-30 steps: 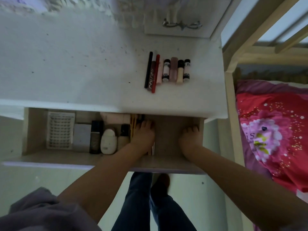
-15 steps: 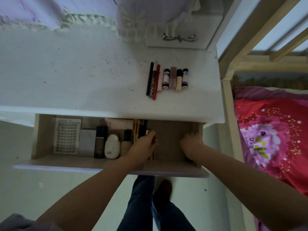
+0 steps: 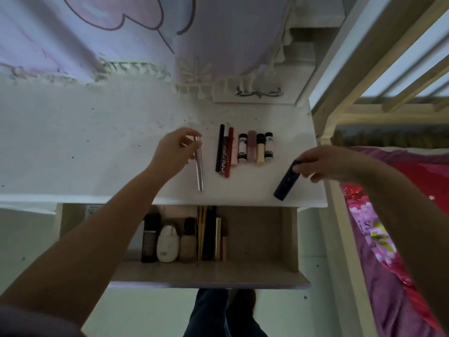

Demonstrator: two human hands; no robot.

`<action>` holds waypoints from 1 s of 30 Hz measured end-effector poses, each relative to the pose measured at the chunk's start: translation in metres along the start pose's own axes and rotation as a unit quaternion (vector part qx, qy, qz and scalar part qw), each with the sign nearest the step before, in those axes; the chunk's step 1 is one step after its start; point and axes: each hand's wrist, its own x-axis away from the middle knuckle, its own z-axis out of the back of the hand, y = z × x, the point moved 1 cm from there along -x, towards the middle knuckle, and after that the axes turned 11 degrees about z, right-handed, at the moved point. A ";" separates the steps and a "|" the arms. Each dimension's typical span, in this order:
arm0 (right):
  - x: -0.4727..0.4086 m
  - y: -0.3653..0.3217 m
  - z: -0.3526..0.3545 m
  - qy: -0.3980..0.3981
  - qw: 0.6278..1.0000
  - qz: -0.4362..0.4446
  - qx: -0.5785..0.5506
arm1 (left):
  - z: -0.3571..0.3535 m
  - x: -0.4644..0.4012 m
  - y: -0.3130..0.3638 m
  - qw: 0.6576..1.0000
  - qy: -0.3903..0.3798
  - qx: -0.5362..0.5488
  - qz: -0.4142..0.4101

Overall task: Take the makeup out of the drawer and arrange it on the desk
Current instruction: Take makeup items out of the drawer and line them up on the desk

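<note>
Over the white desk, my left hand pinches the top of a slim clear tube that hangs down, just left of a row of makeup lying side by side. My right hand grips the upper end of a dark tube, tilted, near the desk's front right corner. Below, the open drawer holds several bottles and pencils on its left side; its right part is bare. My left forearm hides the drawer's far left.
A pair of glasses lies on a small shelf at the back of the desk. A curtain hangs behind. A wooden bed frame and a red flowered blanket stand close on the right.
Both hands have lifted out of the drawer to above the desk. The left now holds the clear tube, the right the dark tube. The view has tilted up.
</note>
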 end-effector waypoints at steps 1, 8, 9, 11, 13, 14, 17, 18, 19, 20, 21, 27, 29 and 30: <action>-0.011 0.000 0.008 0.005 1.000 -0.006 0.001 | -0.003 -0.013 0.002 1.000 0.000 -0.011 0.012; -0.077 -0.005 0.025 0.107 0.994 -0.003 0.022 | -0.039 -0.063 0.009 0.997 0.020 -0.045 0.065; -0.082 -0.005 0.023 0.127 0.992 -0.002 0.012 | -0.044 -0.065 0.009 0.996 0.028 -0.045 0.067; -0.087 -0.003 0.017 0.156 0.988 0.006 -0.002 | -0.053 -0.066 0.012 0.996 0.034 -0.033 0.069; -0.088 0.001 0.011 0.173 0.985 0.018 -0.020 | -0.059 -0.064 0.014 0.996 0.039 -0.030 0.068; -0.087 0.003 0.009 0.184 0.982 0.020 -0.033 | -0.059 -0.063 0.015 0.996 0.041 -0.037 0.067; -0.083 0.013 0.002 0.216 0.974 0.022 -0.066 | -0.055 -0.054 0.011 0.996 0.034 -0.029 0.075; -0.081 0.015 0.000 0.219 0.973 0.021 -0.071 | -0.052 -0.050 0.010 0.996 0.029 -0.020 0.083; -0.079 0.016 -0.003 0.219 0.973 0.021 -0.075 | -0.049 -0.045 0.008 0.996 0.025 -0.013 0.090; -0.077 0.016 -0.006 0.216 0.973 0.020 -0.075 | -0.047 -0.040 0.006 0.995 0.022 -0.007 0.097; -0.074 0.016 -0.008 0.214 0.974 0.018 -0.074 | -0.044 -0.033 0.004 0.995 0.019 -0.004 0.101; -0.028 0.025 -0.046 0.293 0.955 0.036 -0.036 | -0.033 0.054 -0.031 0.995 0.063 -0.051 -0.051; -0.003 0.029 -0.092 0.308 0.943 0.115 0.040 | -0.045 0.095 -0.060 0.991 -0.002 -0.095 -0.091; 0.005 0.033 -0.119 0.265 0.950 0.150 0.067 | -0.056 0.108 -0.077 0.986 -0.045 -0.134 -0.091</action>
